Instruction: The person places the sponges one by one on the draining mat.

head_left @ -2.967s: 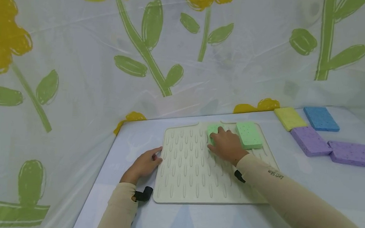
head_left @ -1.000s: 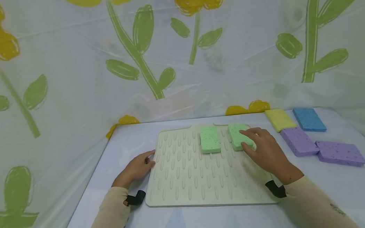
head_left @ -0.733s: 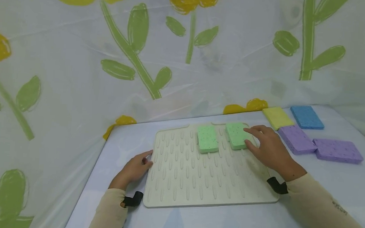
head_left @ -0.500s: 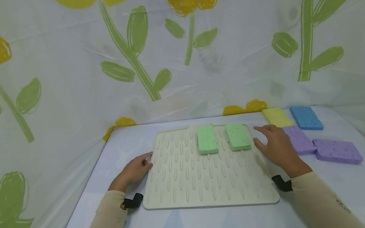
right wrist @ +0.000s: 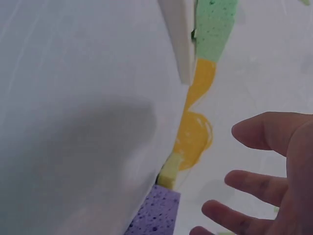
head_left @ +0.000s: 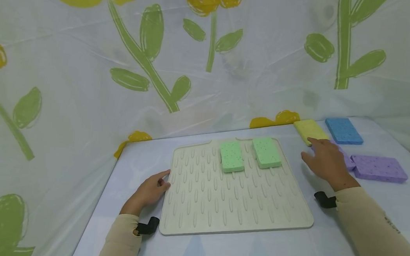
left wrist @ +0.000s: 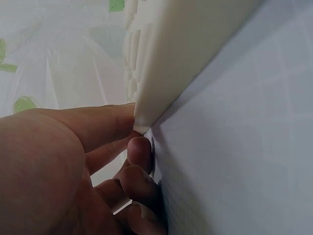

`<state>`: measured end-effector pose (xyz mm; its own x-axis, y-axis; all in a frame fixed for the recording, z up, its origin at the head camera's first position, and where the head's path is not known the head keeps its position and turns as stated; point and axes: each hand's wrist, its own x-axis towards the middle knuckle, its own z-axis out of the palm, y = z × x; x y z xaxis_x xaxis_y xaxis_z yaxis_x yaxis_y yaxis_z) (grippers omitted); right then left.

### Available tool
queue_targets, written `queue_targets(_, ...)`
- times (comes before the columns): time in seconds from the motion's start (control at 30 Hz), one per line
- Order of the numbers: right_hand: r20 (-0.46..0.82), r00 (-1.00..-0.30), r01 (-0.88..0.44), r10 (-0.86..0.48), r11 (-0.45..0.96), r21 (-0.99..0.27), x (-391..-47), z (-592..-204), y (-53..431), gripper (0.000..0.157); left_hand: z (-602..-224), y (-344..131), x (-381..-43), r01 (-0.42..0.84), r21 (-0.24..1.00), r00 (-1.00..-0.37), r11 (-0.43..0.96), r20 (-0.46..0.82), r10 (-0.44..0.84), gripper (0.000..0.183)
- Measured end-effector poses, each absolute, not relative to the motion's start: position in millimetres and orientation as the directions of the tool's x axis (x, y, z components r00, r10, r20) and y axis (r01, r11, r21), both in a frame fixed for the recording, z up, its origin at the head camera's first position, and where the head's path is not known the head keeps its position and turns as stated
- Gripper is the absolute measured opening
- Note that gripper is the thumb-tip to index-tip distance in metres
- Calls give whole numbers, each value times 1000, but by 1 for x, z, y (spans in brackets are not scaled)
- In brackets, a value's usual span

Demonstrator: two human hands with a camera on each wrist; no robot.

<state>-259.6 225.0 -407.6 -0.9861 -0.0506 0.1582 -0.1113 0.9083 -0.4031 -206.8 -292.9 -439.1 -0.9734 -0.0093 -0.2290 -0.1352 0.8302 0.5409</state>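
My left hand rests at the left edge of a cream ribbed mat. In the left wrist view the thumb meets the mat's edge, and the other fingertips bend down by the table. Two light green sponges, the left one and the right one, lie side by side at the mat's back right. My right hand holds nothing; its fingers are spread over the table just right of the mat. It partly covers a purple sponge and reaches the front of a yellow sponge.
A blue sponge lies at the back right, and a second purple sponge lies at the right, touching the covered one. Behind the table hangs a white sheet printed with flowers.
The right hand has let go of the left green sponge, passed the other green sponge and moved right, off the mat, towards the purple and yellow sponges. The left hand stays at the mat's edge.
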Motion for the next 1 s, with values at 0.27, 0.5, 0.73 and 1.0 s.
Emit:
queue_targets(0.27, 81, -996, -51, -27, 947, -316, -263, -415, 241, 61, -440, -293, -206, -131, 534, -975, 835, -221, -11, 56)
queue_targets(0.5, -74, -997, 47, 24, 943, -328, -263, -417, 252, 74, -439, -291, -206, -127, 535, -975, 835, -221, -7, 56)
queue_targets(0.73, -101, -995, 34, 4, 956, -291, -262, -417, 257, 73, -438, -291, -206, -114, 540, -978, 834, -208, 1, 55)
queue_targets(1.0, -100, -993, -35, -57, 977, -212, -258, -419, 258, 69, -441, -293, -207, -121, 538, -977, 834, -211, -5, 56)
